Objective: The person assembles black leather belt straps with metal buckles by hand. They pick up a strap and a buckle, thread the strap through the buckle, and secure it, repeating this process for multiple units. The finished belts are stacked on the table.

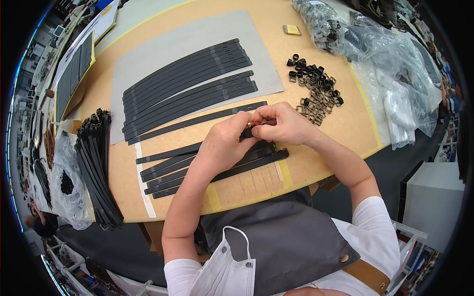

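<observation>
Both of my hands meet above the near part of the table. My left hand (224,143) is closed, pinching the end of a black belt strap (246,133) between thumb and fingers. Against the same end my right hand (284,124) is closed too, its thumb pressed on the strap. A bit of a metal buckle (267,123) shows between the right fingers; how it sits on the strap is hidden. Several more black straps (170,172) lie beneath my hands, some with buckles at their right ends. One flat strap (197,121) lies just beyond my hands.
A row of flat black straps (187,74) lies on a grey sheet (261,59) farther back. Loose buckles and black loops (316,86) are heaped at the right, near plastic bags (395,74). A bundle of straps (96,167) hangs over the left edge. A yellow-topped block (292,30) sits behind.
</observation>
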The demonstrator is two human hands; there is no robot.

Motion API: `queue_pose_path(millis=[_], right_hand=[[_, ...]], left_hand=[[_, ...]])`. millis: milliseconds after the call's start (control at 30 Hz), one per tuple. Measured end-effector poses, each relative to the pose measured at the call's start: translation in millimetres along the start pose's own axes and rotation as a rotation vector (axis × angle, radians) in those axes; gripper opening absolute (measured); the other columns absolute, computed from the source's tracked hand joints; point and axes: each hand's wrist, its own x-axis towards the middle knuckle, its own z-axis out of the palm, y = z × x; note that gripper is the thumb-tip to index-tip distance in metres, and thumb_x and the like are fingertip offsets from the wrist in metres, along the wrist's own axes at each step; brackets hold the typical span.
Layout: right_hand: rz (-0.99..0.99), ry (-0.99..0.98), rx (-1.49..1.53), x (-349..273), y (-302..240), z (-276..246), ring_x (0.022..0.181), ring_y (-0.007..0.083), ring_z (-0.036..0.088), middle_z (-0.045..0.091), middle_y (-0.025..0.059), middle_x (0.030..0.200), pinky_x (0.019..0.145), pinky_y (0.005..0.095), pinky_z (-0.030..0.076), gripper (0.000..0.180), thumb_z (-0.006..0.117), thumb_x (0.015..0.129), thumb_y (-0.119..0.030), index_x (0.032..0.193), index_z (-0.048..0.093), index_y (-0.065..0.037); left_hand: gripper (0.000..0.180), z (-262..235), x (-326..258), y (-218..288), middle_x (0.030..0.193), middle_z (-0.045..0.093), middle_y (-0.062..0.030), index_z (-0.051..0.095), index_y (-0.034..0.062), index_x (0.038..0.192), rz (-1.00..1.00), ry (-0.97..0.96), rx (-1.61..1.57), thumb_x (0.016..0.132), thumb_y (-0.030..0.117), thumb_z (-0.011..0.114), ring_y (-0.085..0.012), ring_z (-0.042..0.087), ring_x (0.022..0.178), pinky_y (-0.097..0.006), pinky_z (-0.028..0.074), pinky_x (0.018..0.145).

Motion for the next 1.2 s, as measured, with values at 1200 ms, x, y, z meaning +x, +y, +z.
queue_pose_path(millis=[1200], right_hand=[[0.102, 0.019, 0.057, -6, -11, -5, 0.064, 0.0044, 0.059, 0.067, -0.0011, 0.079, 0.058, 0.022, 0.048, 0.012, 0.069, 0.092, -0.013, 0.094, 0.069, -0.001]], left_hand=[[0.021, -10, 3, 1, 0.078, 0.068, -0.0073, 0.066, -0.0003, 0.096, -0.2, -0.073, -0.159, 0.079, 0.003, 0.078, -0.0133, 0.065, 0.067, -0.028, 0.053, 0.06]])
